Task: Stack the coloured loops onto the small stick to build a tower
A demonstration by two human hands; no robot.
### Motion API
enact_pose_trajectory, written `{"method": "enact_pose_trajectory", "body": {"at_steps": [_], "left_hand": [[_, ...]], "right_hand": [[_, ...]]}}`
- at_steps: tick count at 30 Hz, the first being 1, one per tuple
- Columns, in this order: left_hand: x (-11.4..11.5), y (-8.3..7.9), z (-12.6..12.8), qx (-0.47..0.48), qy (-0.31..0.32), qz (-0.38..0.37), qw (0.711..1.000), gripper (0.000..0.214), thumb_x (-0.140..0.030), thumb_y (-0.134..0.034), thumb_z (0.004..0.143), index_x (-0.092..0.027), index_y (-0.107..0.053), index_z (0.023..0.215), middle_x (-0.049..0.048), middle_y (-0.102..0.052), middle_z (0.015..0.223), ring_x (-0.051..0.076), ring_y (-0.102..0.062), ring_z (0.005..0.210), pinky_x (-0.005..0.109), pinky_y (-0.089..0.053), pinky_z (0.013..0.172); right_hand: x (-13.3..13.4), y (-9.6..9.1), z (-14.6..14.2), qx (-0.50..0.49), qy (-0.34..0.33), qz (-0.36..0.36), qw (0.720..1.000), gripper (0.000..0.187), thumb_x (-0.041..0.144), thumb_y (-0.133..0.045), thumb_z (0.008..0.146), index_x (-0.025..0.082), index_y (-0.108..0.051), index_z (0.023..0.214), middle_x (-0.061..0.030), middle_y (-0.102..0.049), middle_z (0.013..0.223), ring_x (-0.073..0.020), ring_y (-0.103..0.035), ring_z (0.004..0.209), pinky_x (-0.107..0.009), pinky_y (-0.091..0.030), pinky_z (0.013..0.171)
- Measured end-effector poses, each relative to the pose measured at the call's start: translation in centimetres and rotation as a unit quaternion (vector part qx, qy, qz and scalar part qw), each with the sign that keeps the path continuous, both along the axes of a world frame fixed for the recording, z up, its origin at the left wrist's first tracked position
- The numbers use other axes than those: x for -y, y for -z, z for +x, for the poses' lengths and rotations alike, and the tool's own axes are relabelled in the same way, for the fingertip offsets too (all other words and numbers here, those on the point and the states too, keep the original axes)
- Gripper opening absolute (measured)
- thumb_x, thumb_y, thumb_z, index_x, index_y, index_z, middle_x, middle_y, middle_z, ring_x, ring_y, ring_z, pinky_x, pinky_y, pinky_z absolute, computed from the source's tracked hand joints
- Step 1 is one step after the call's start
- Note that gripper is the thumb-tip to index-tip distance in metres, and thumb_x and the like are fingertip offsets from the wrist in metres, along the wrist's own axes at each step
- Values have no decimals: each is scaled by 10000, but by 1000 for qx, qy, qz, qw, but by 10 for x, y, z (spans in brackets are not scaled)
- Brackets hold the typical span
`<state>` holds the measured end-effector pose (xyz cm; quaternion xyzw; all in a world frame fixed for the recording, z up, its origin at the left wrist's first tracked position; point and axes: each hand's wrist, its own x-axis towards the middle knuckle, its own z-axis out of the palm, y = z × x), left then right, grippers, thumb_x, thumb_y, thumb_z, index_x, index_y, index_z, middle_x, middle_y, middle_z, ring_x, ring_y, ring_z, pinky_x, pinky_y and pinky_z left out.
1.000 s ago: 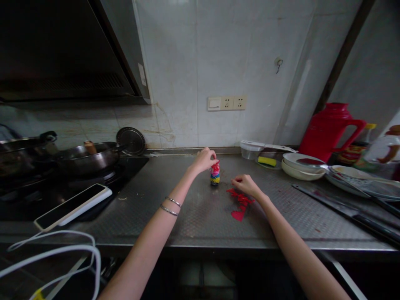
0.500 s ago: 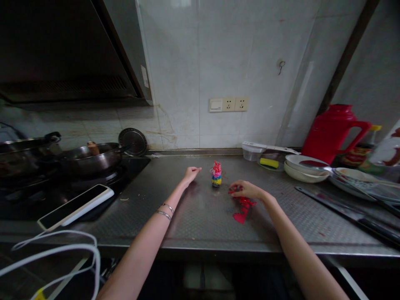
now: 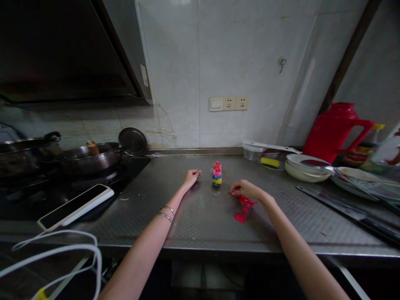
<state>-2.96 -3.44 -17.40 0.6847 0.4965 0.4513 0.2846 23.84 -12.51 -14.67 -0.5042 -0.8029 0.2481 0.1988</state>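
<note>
A small upright cylinder (image 3: 216,175) banded in red, pink, blue and yellow, perhaps full of small elastic bands, stands on the steel counter between my hands. To its left, my left hand (image 3: 191,179) is closed with fingertips together; whatever they hold, if anything, is too small to make out. My right hand (image 3: 246,190) hovers low over the counter to the right, thumb and fingers pinched on the edge of a tangled red strip (image 3: 241,216). Part of the strip is hidden under the hand, and a flat pointed end lies toward the counter's front.
At left, a phone-like device (image 3: 75,206) lies by the stove, with pans (image 3: 90,160) behind. White cables (image 3: 53,250) hang at the front left. Stacked bowls (image 3: 308,173), a red thermos jug (image 3: 331,133), a yellow sponge (image 3: 269,163) and a long black-handled utensil (image 3: 337,210) occupy the right.
The fingers of my right hand have drawn closer together on the red strip. My left hand has shifted slightly downward, its fingertips bending in. The banded cylinder stays put.
</note>
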Motion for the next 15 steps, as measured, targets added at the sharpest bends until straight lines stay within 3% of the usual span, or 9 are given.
{"method": "enact_pose_trajectory", "body": {"at_steps": [6,15], "left_hand": [[0,1,0,-19,-3,3,1000,447,-501,-424,757,-111,-608,644,6,-519,520,114,-446,527,220,-302,524],[-1,4,-2,-4,14,17,1000,447,-489,-401,772,-110,-597,638,-5,-494,510,108,-439,516,218,-306,524]], "right_hand": [[-1,0,-1,16,20,26,999,169,214,-527,643,157,-678,693,-23,-652,642,-130,-557,597,-212,-403,568],[5,-10,0,-48,37,45,997,246,307,-521,681,128,-673,756,-41,-661,687,-148,-566,637,-230,-417,595]]}}
